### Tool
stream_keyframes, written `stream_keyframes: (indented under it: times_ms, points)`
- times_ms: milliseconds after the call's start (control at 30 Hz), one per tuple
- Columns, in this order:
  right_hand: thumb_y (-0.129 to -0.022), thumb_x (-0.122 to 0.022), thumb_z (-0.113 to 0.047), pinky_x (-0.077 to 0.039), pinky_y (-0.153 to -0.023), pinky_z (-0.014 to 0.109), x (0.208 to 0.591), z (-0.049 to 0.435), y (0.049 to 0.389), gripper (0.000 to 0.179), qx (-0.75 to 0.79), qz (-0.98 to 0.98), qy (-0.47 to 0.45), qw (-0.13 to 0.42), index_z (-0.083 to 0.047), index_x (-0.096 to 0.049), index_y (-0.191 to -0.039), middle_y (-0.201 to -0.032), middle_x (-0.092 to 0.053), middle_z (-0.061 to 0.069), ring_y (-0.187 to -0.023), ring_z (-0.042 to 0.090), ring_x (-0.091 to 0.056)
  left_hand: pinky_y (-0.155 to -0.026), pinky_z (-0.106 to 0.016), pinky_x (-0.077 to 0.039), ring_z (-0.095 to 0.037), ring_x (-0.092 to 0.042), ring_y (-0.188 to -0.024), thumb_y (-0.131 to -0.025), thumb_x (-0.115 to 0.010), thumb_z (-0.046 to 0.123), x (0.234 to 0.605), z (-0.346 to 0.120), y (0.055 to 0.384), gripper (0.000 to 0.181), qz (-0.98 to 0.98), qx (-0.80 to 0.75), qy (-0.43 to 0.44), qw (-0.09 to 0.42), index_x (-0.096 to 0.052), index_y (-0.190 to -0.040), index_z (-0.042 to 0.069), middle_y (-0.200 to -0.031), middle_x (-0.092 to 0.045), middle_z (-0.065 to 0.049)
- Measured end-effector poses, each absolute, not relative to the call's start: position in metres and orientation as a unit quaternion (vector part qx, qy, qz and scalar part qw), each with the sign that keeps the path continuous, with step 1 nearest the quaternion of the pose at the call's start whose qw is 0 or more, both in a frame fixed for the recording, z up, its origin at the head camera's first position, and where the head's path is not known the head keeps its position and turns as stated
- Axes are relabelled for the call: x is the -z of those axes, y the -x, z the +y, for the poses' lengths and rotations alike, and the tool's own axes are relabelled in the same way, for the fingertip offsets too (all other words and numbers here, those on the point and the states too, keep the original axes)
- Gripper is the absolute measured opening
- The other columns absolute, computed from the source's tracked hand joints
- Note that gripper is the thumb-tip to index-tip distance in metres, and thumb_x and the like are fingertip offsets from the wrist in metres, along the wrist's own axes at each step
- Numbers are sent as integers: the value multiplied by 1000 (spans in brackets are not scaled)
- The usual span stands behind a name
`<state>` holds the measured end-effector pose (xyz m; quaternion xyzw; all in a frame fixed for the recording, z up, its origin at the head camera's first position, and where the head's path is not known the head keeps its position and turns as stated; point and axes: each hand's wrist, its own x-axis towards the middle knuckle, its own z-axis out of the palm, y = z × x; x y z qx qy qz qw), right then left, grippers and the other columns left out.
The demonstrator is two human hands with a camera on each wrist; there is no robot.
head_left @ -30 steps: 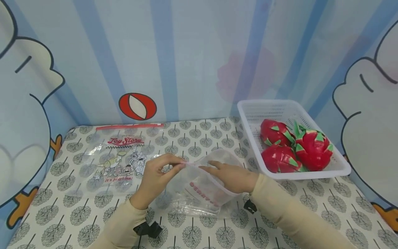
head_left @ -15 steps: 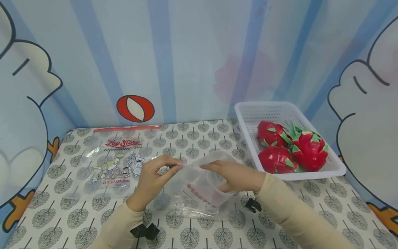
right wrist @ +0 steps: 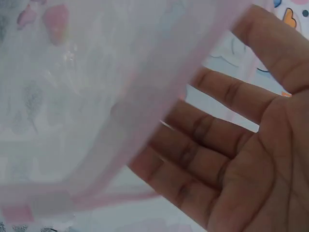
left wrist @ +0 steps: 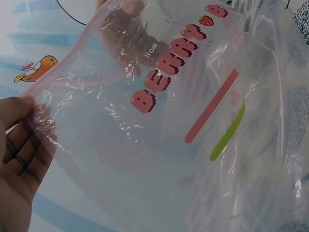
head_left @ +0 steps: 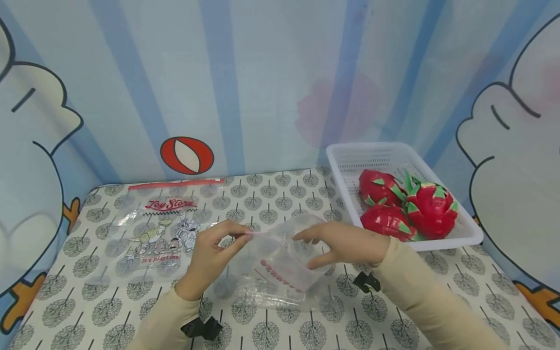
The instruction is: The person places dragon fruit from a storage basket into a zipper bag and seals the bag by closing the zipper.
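Observation:
A clear zip bag point(head_left: 273, 260) with a pink-edged mouth and red lettering stands partly raised in the middle of the table. My left hand point(head_left: 207, 257) pinches the left end of its mouth between thumb and fingers. In the left wrist view the bag point(left wrist: 159, 135) shows "BERRY" print and red and green stripes. At the right side of the spread mouth is my right hand point(head_left: 345, 240), thumb and fingers apart. The right wrist view shows that hand point(right wrist: 241, 145) with fingers extended, their tips behind the pink rim point(right wrist: 159, 125).
Flat on the table at left lies another clear bag point(head_left: 162, 233) with "Toy Story" print and a red zip slider strip point(head_left: 175, 184). A white plastic basket point(head_left: 341, 180) at right holds three red dragon fruits point(head_left: 433, 209) with green tips. A cartoon-printed cloth point(head_left: 271, 97) rises behind the patterned tablecloth.
My right hand has drawn back to the right from deeper in the bag's mouth, its thumb and fingers spreading apart. The left hand keeps its pinch; the view has shifted slightly.

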<state>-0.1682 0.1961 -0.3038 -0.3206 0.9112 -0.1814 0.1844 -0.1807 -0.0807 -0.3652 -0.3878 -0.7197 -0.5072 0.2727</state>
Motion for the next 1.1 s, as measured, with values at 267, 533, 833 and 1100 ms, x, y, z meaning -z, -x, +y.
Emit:
stream_keyframes:
  times_ms: [267, 533, 833, 1100]
  points:
    - [-85, -72, -33, -55, -90, 35, 290, 211, 169, 46, 180, 918, 326, 136, -10, -63, -125, -114, -70, 2, -105, 17, -66, -68, -18, -52, -10, -63, -71, -73, -72, -13, 367, -81, 179, 26, -725, 504, 384, 270, -71, -90, 6, -81, -71, -7]
    - [-84, -73, -33, -57, -82, 35, 280, 232, 171, 41, 191, 932, 292, 102, -13, -66, -119, -104, -72, 0, -96, 15, -68, -69, -16, -51, -11, -64, -71, -72, -72, -15, 366, -81, 179, 26, -719, 506, 387, 278, -71, -89, 4, -80, -71, -9]
    - [-82, -76, -30, -57, -78, 37, 274, 263, 181, 38, 192, 947, 251, 51, -10, -69, -114, -103, -72, 2, -88, 15, -67, -69, -15, -52, -12, -65, -71, -71, -72, -14, 365, -81, 179, 25, -718, 503, 389, 282, -72, -89, 4, -81, -72, -9]
    - [-83, -76, -28, -55, -82, 44, 275, 290, 191, 39, 180, 961, 208, 25, -4, -70, -112, -106, -72, 10, -91, 19, -66, -69, -15, -52, -13, -67, -70, -71, -73, -13, 365, -80, 180, 24, -719, 500, 387, 289, -72, -88, 4, -81, -72, -10]
